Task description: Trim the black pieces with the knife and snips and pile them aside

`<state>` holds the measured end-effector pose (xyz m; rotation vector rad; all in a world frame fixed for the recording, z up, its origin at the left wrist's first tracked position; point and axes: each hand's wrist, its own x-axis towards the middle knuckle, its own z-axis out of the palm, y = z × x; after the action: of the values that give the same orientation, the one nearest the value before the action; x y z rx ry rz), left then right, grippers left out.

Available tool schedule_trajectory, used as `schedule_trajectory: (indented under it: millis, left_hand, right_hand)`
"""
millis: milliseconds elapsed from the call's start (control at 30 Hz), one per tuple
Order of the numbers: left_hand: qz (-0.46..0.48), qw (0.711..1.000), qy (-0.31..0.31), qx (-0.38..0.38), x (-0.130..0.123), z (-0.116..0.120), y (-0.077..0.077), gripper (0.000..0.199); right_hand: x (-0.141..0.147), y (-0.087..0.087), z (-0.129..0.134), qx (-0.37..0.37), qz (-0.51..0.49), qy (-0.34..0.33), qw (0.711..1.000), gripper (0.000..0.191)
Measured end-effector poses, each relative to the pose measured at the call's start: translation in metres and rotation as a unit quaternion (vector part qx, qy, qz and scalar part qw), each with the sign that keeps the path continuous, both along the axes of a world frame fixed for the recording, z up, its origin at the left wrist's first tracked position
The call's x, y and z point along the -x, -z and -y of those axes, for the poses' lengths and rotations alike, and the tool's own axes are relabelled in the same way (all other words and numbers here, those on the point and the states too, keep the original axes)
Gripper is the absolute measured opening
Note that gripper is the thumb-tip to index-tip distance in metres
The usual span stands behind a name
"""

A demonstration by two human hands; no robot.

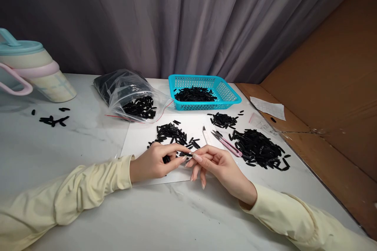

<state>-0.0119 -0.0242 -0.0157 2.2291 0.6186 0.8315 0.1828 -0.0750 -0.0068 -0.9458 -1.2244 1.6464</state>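
A small slim black piece [186, 154] is held between my two hands above the front of a white sheet [138, 137]. My left hand [161, 159] pinches its left end between thumb and fingertips. At its right end, the thumb and index finger of my right hand [213, 162] close on it, the other fingers curled loosely below. A loose pile of similar black pieces [172, 133] lies on the sheet just behind my left hand. Behind my right hand are a white craft knife [206, 136] and pink thread snips [231, 146].
A blue basket [206, 106] and an open plastic bag [118, 98], both with black pieces, stand at the back. A large black pile [259, 147] lies right, a smaller one [223, 120] behind it. A cup [50, 78] stands left; cardboard [330, 86] borders the right.
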Motion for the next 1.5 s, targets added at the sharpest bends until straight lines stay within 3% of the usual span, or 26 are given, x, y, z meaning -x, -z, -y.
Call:
schedule_trajectory:
  millis: [433, 500, 600, 667, 700, 767, 800, 900, 967, 1067, 1200, 1300, 1500]
  left_hand:
    - [-0.009, 1.0, -0.009, 0.024, 0.0, 0.001, -0.003, 0.021]
    - [-0.013, 0.998, -0.015, 0.063, 0.0, 0.001, -0.005, 0.021]
    - [0.001, 0.979, -0.032, 0.201, -0.001, -0.004, -0.009, 0.026]
    - [0.035, 0.95, -0.037, 0.307, -0.001, -0.009, -0.011, 0.032]
    - [0.056, 0.935, -0.036, 0.349, -0.001, -0.011, -0.011, 0.034]
    - [0.093, 0.91, -0.038, 0.402, -0.001, -0.016, -0.012, 0.036]
    - [0.106, 0.901, -0.041, 0.42, -0.001, -0.018, -0.012, 0.037]
    - [0.125, 0.881, -0.055, 0.454, 0.0, -0.022, -0.014, 0.043]
    - [0.129, 0.874, -0.058, 0.465, 0.0, -0.024, -0.016, 0.046]
    - [0.135, 0.867, -0.051, 0.477, 0.0, -0.025, -0.016, 0.048]
    - [0.175, 0.857, -0.046, 0.482, -0.001, -0.026, -0.011, 0.042]
    - [0.196, 0.854, -0.045, 0.48, -0.002, -0.026, -0.006, 0.038]
    - [0.202, 0.861, -0.038, 0.465, -0.003, -0.026, -0.007, 0.036]
  right_hand:
    - [-0.001, 0.002, 0.001, -0.009, 0.004, 0.0, 1.0, 0.018]
    - [-0.004, -0.003, 0.001, -0.035, 0.024, 0.006, 0.999, 0.018]
    - [-0.016, -0.018, -0.013, -0.134, 0.097, 0.057, 0.985, 0.015]
    - [-0.029, -0.03, -0.036, -0.236, 0.188, 0.112, 0.947, 0.014]
    - [-0.036, -0.035, -0.051, -0.287, 0.255, 0.142, 0.912, 0.015]
    - [-0.049, -0.044, -0.086, -0.372, 0.431, 0.181, 0.802, 0.017]
    - [-0.054, -0.047, -0.103, -0.383, 0.461, 0.187, 0.778, 0.015]
    - [-0.055, -0.054, -0.14, -0.402, 0.511, 0.163, 0.742, 0.017]
    - [-0.041, -0.058, -0.142, -0.42, 0.528, 0.131, 0.727, 0.024]
    - [-0.008, -0.063, -0.114, -0.452, 0.523, 0.049, 0.721, 0.018]
    - [0.034, -0.058, -0.068, -0.513, 0.428, -0.142, 0.731, 0.017]
    - [0.047, -0.047, -0.058, -0.514, 0.412, -0.164, 0.734, 0.018]
    - [0.042, -0.037, -0.071, -0.512, 0.374, -0.176, 0.753, 0.028]
